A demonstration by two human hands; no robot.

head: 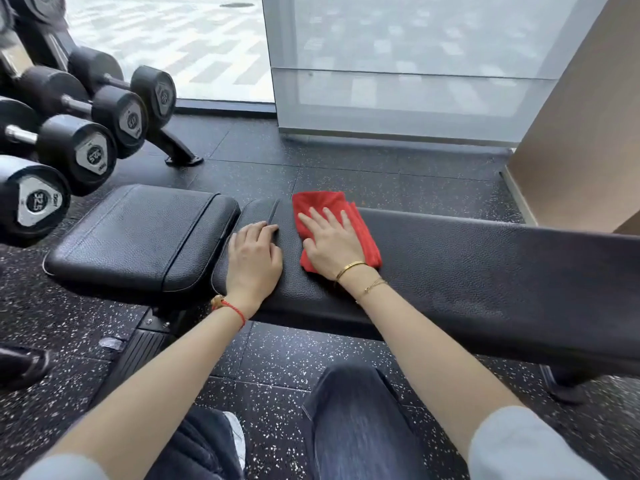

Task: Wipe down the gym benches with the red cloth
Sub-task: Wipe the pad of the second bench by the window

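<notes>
Count: one cloth [337, 230], two pads on one counter [485, 271], two hands, four dumbbells on rack, upper left of frame.

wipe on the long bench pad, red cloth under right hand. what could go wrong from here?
1. The right hand lies flat on the folded red cloth without gripping it, so the cloth could bunch or slide out.
2. The left hand rests beside the cloth; that patch may go unwiped.
3. The seat pad and the gap could be skipped.

A gym: dumbbells [79, 147] racked at upper left, padded bench [450, 258] across the middle, speckled rubber floor [270, 368] below.
</notes>
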